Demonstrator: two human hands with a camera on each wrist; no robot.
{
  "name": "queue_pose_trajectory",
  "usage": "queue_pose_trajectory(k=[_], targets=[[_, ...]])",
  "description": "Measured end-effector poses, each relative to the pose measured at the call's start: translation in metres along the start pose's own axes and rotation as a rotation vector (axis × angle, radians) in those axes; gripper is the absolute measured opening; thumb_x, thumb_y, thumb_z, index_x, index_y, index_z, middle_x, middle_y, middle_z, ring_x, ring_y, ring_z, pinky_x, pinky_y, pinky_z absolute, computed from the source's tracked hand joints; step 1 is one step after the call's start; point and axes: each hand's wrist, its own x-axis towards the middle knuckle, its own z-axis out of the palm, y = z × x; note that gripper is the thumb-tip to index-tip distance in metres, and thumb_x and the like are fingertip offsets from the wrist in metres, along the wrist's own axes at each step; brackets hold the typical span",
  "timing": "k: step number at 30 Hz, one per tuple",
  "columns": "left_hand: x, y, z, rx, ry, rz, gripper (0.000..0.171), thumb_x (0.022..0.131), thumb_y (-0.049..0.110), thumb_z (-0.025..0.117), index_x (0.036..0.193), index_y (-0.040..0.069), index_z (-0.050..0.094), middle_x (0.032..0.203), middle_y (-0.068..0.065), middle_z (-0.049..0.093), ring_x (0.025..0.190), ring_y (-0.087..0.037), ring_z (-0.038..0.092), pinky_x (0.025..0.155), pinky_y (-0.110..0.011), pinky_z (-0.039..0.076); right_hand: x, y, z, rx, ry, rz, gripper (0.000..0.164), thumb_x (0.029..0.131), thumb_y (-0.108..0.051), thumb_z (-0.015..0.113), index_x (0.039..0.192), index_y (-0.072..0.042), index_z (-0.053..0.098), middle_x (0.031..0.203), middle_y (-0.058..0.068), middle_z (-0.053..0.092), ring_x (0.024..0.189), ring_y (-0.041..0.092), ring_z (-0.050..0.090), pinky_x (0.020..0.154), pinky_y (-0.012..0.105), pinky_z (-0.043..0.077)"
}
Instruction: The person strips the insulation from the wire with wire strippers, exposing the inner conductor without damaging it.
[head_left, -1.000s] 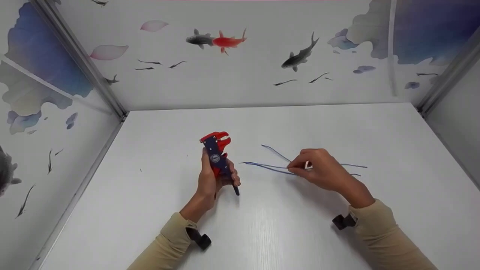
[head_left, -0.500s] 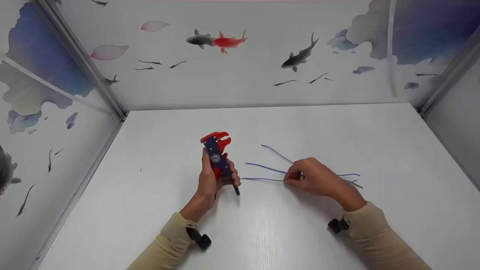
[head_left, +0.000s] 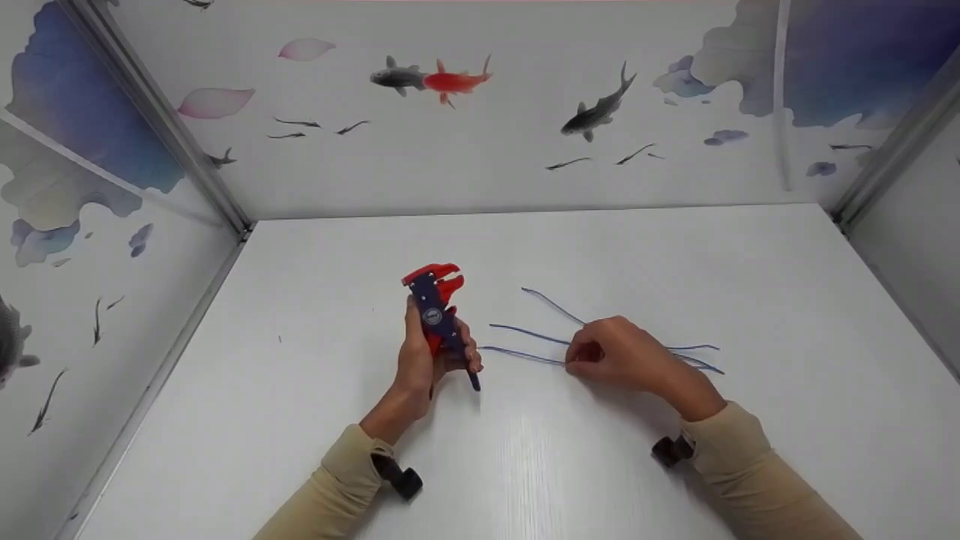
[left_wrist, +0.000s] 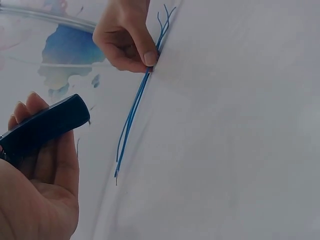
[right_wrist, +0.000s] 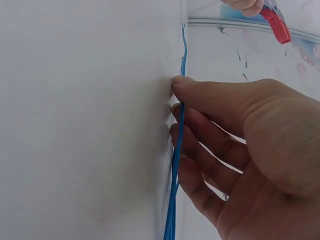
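Note:
My left hand (head_left: pixel 420 364) grips a wire stripper (head_left: pixel 433 307) with a dark blue body and red jaws, its head pointing away from me. In the left wrist view only the dark end of its handle (left_wrist: pixel 55 120) shows. Over to the right, my right hand (head_left: pixel 637 360) pinches the nearest of the thin blue wires (head_left: pixel 525 355) low over the table. Two more blue wires, a middle one (head_left: pixel 525 331) and a farther one (head_left: pixel 551 301), run under the same hand, which hides their middles. One wire tip (left_wrist: pixel 116 181) looks bare and copper-coloured in the left wrist view.
A white table (head_left: pixel 360 450) lies under both hands. White panels printed with fish and blue-grey blotches close off the back (head_left: pixel 487 165) and the left side (head_left: pixel 172 262). Tiny scraps (head_left: pixel 280 339) lie left of the stripper.
My right hand has come nearer to me, bringing one blue wire along and separating it from the middle one. That wire's left end has lately swung slightly away. My left hand stays put.

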Motion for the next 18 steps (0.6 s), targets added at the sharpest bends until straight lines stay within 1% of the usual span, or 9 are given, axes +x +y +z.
queue_pose_trajectory(k=[3,6,8,11,15,18], targets=[[0.0,0.0,0.001,-0.012,-0.012,0.0,0.081,0.109,0.074,0.014,0.103,0.008,0.061,0.08,-0.003,0.068,0.07,-0.019,0.072,0.082,-0.039,0.067,0.001,0.0,-0.002,0.006,0.006,-0.003,0.007,0.093,-0.02,0.087,0.098,-0.022,0.083,0.086,-0.012,0.074,0.078,0.008,0.064,0.073,0.023,0.057],[0.001,0.0,0.001,-0.019,-0.016,0.001,0.082,0.109,0.073,0.014,0.104,0.007,0.061,0.08,-0.003,0.068,0.07,-0.019,0.072,0.082,-0.038,0.067,0.001,0.002,-0.005,0.022,0.04,-0.001,0.007,0.093,-0.02,0.087,0.099,-0.021,0.083,0.086,-0.011,0.074,0.079,0.009,0.063,0.073,0.024,0.055],[0.001,0.0,0.001,-0.023,-0.017,0.003,0.081,0.11,0.073,0.015,0.104,0.006,0.06,0.08,-0.003,0.069,0.07,-0.019,0.072,0.081,-0.038,0.067,0.002,0.004,-0.007,0.032,0.073,0.004,0.008,0.094,-0.017,0.086,0.101,-0.018,0.083,0.088,-0.008,0.074,0.081,0.011,0.064,0.073,0.025,0.055],[0.0,0.0,0.002,-0.025,-0.022,0.004,0.081,0.11,0.073,0.014,0.105,0.006,0.06,0.081,-0.003,0.069,0.071,-0.019,0.072,0.082,-0.038,0.067,0.003,0.008,-0.009,0.024,0.102,0.019,0.012,0.095,-0.013,0.084,0.106,-0.014,0.082,0.093,-0.005,0.074,0.087,0.012,0.065,0.078,0.029,0.057],[-0.001,-0.001,0.002,-0.025,-0.031,-0.004,0.081,0.11,0.072,0.014,0.103,0.008,0.062,0.08,-0.002,0.069,0.071,-0.018,0.073,0.082,-0.039,0.067,0.003,0.012,-0.009,-0.005,0.104,0.026,0.017,0.093,-0.008,0.084,0.11,-0.011,0.081,0.1,-0.001,0.075,0.094,0.015,0.067,0.086,0.035,0.06],[-0.001,-0.001,0.002,-0.022,-0.04,-0.01,0.082,0.11,0.073,0.014,0.101,0.009,0.064,0.079,-0.002,0.069,0.07,-0.018,0.073,0.081,-0.038,0.067,0.003,0.013,-0.009,-0.012,0.097,0.053,0.015,0.093,-0.007,0.083,0.108,-0.009,0.082,0.1,0.001,0.075,0.094,0.016,0.068,0.087,0.038,0.061]])
